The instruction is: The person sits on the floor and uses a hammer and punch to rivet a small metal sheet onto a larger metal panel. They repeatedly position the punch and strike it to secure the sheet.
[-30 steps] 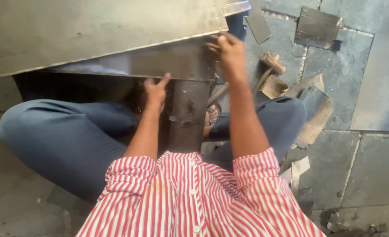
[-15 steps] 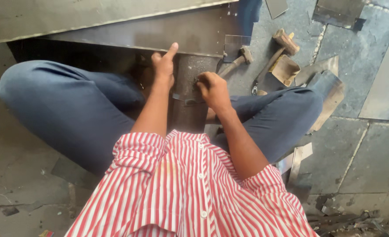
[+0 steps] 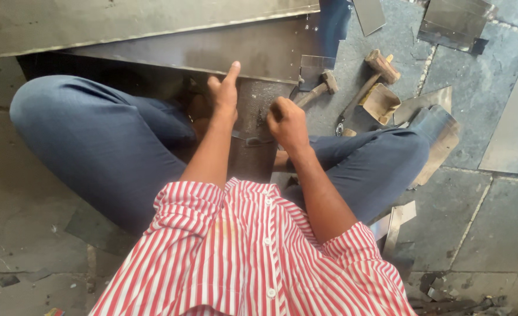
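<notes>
Fingers of the right hand [image 3: 287, 122] are curled shut, apparently around something small and dark, though what it is cannot be made out. The left hand [image 3: 225, 93] rests on the narrow metal strip [image 3: 253, 131] between the knees, index finger stretched out toward the large metal sheet [image 3: 212, 50] lying across the stone floor [image 3: 493, 222], the other fingers folded. This looks like steadying and lining up the strip. Any next move would call for keeping that strip pinned. A hammer [image 3: 317, 89] and a wooden mallet [image 3: 371, 76] lie near the right knee, untouched.
</notes>
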